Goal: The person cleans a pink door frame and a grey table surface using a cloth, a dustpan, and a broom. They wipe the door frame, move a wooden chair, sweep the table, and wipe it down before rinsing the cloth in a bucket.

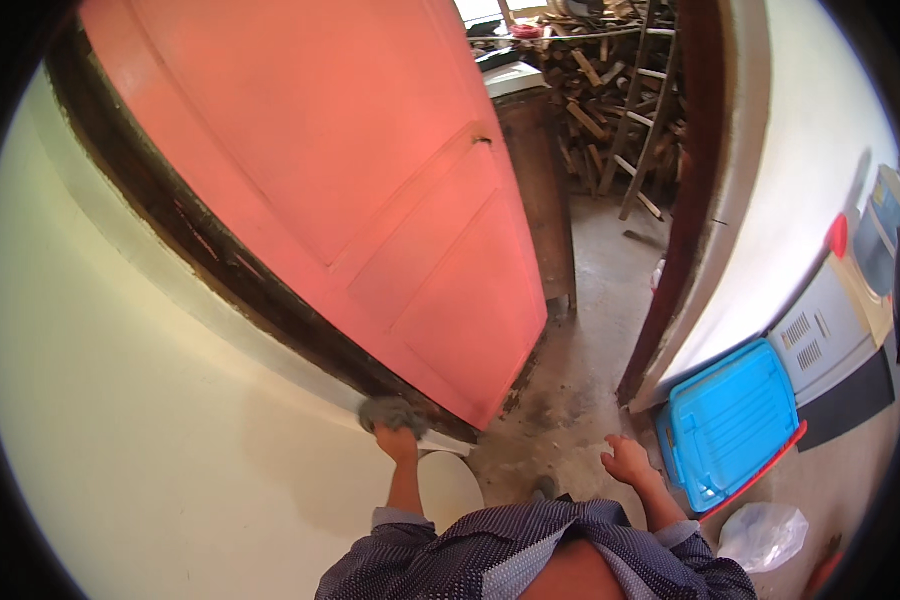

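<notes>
My left hand (397, 444) grips a dark grey cloth (391, 417) against the lower edge of the pale wall (195, 420), beside the dark wooden door frame (270, 326). Just right of it stands the pink panelled door (420, 225), swung partly open, with a small dark keyhole or latch hole near its edge. Below the cloth, a round, pale object (450, 487) is partly hidden by my left forearm. My right hand (627, 459) hangs over the concrete floor with its fingers loosely bent and apart, holding nothing, to the left of a blue plastic lid (739, 420).
A dark wooden cabinet (544, 195) stands behind the door. Through the doorway, a wooden ladder (641, 120) leans near stacked firewood (585, 112). At right are a white appliance with vents (825, 337), a water bottle (877, 247) and a clear plastic bag (763, 536).
</notes>
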Demonstrator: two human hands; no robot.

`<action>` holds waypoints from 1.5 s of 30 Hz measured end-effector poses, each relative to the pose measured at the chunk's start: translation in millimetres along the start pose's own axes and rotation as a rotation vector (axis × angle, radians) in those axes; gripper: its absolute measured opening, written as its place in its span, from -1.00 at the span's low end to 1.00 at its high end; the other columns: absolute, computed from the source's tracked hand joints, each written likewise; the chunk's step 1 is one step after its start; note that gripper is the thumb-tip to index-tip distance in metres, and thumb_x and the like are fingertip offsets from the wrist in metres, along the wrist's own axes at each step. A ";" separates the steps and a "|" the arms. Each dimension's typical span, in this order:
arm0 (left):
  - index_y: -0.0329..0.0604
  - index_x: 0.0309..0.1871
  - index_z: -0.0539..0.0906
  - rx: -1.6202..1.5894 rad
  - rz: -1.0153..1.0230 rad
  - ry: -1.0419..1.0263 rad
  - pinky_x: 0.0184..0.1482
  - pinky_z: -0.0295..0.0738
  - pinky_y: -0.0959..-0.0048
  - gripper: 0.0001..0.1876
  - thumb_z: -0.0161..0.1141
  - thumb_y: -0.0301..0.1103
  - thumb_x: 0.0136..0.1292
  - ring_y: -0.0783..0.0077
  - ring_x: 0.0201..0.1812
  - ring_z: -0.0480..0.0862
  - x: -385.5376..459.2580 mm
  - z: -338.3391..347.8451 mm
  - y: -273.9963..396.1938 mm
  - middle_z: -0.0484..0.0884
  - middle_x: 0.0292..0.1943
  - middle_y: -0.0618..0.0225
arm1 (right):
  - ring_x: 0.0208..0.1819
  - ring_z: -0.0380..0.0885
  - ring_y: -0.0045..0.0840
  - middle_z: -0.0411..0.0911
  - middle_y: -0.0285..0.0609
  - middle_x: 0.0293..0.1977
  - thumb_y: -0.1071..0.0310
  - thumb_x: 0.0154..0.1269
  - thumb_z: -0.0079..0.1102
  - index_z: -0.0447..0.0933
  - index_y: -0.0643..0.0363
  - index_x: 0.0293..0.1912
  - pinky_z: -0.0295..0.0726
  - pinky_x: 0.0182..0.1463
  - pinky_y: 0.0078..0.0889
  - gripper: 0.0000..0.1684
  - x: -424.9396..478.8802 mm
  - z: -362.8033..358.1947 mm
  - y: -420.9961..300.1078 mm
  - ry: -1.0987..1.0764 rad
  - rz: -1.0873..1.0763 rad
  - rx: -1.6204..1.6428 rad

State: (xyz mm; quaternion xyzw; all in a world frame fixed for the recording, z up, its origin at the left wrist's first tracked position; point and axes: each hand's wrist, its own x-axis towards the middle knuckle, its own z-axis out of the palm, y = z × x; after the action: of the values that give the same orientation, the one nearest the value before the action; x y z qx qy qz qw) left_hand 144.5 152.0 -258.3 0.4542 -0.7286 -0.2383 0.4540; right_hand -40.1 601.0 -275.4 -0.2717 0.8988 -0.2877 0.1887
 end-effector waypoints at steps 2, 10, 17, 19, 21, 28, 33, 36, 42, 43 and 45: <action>-0.32 0.11 0.61 -0.042 -0.278 -0.118 0.13 0.53 0.13 -0.61 0.15 -0.44 0.19 -0.09 0.06 0.68 -44.1 0.8 -15.7 0.70 0.04 -0.05 | -0.04 0.62 0.01 0.64 0.13 -0.09 0.18 0.18 0.22 0.56 0.22 0.07 0.60 0.07 -0.04 -0.51 -11.4 -0.1 10.7 0.009 0.022 0.025; -0.36 0.05 0.65 -0.103 -0.438 -1.070 -0.14 0.57 0.37 -0.65 0.32 -0.45 0.18 0.37 -0.20 0.67 -161.3 53.7 37.1 0.71 -0.14 0.24 | 0.12 0.59 -0.11 0.42 0.19 0.25 0.09 -0.02 0.51 0.19 0.20 0.45 0.54 0.24 -0.16 0.10 -35.8 0.3 -4.2 -0.009 -0.002 0.278; -0.34 0.10 0.63 -0.263 0.094 -1.843 -0.13 0.53 0.36 -0.50 0.36 -0.15 0.22 0.49 -0.18 0.63 -183.1 52.3 235.0 0.72 -0.14 0.15 | 0.15 0.53 -0.39 0.50 -0.07 0.18 0.29 -0.01 0.51 0.28 0.19 0.39 0.50 0.27 -0.29 -0.03 -46.3 -1.8 -12.1 0.130 -0.027 0.773; -0.28 0.10 0.64 -0.130 0.289 -2.017 -0.11 0.52 0.36 -0.54 0.33 -0.13 0.26 0.50 -0.17 0.62 -163.8 72.1 256.0 0.71 -0.15 0.19 | 0.08 0.55 -0.49 0.58 -0.17 0.06 0.41 -0.01 0.45 0.41 0.22 0.27 0.52 0.21 -0.36 -0.21 -43.7 -4.5 -4.0 0.098 0.044 0.989; -0.22 0.04 0.65 -0.004 0.418 -2.180 -0.10 0.52 0.34 -0.61 0.29 -0.13 0.31 0.47 -0.17 0.61 -130.6 102.7 272.5 0.70 -0.19 0.25 | -0.02 0.56 -0.58 0.65 -0.27 -0.08 0.51 -0.01 0.37 0.55 0.24 0.12 0.54 0.14 -0.43 -0.40 -45.1 -15.4 4.4 0.118 0.194 1.094; -0.13 0.05 0.51 -0.517 0.098 -1.232 -0.19 0.53 0.33 -0.78 0.15 -0.28 0.43 0.38 -0.22 0.64 81.9 317.1 287.1 0.62 -0.18 0.34 | -0.19 0.61 -0.61 0.71 -0.21 -0.26 0.49 -0.04 0.32 0.66 0.26 -0.07 0.59 -0.04 -0.43 -0.57 -24.3 -7.5 23.4 0.309 0.426 0.865; -0.05 0.40 0.37 -0.798 -0.232 -0.841 -0.29 0.57 0.29 -0.50 0.17 -0.28 0.43 0.25 -0.22 0.72 235.6 405.8 328.5 0.66 0.05 0.30 | -0.27 0.61 -0.59 0.71 -0.23 -0.34 0.48 -0.06 0.33 0.68 0.26 -0.12 0.61 -0.09 -0.41 -0.60 -4.0 -4.6 -0.4 0.346 0.569 0.878; -0.04 0.48 0.27 -0.835 -0.261 -0.767 -0.17 0.58 0.21 -0.42 0.15 -0.30 0.45 0.18 -0.10 0.71 276.3 444.9 353.2 0.56 0.21 0.25 | -0.30 0.64 -0.56 0.72 -0.18 -0.34 0.44 -0.09 0.38 0.69 0.24 -0.10 0.63 -0.10 -0.38 -0.57 7.0 15.4 -5.4 0.403 0.569 0.798; 0.03 0.31 0.43 -1.127 -0.325 -0.871 0.23 0.50 0.16 -0.56 0.16 -0.11 0.44 0.18 0.19 0.57 314.7 490.8 378.8 0.51 0.21 0.31 | -0.27 0.71 -0.25 0.71 0.05 -0.29 0.25 -0.03 0.40 0.70 0.13 -0.14 0.64 -0.11 -0.29 -0.61 20.1 39.3 -15.2 0.448 0.670 0.630; 0.03 0.28 0.45 -1.209 -0.345 -0.926 0.25 0.48 0.17 -0.57 0.16 -0.07 0.44 0.18 0.21 0.55 307.3 497.0 374.0 0.52 0.18 0.31 | -0.26 0.70 -0.18 0.70 0.07 -0.28 0.21 -0.02 0.39 0.70 0.10 -0.13 0.63 -0.11 -0.25 -0.61 19.1 35.4 -17.8 0.428 0.697 0.601; 0.10 0.21 0.49 -1.320 -0.332 -1.007 0.31 0.42 0.18 -0.63 0.13 -0.03 0.44 0.19 0.28 0.49 315.4 496.3 357.6 0.50 0.23 0.34 | -0.24 0.67 -0.05 0.68 0.10 -0.27 0.12 0.01 0.37 0.70 0.04 -0.12 0.63 -0.11 -0.18 -0.60 23.4 24.8 -23.9 0.378 0.722 0.566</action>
State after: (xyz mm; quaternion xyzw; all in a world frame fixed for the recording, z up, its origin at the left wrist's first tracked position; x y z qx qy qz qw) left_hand -505.8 12.1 -81.8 0.0366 -0.4790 -0.8524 0.2066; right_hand -37.0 560.3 -283.8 0.1758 0.8406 -0.4811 0.1762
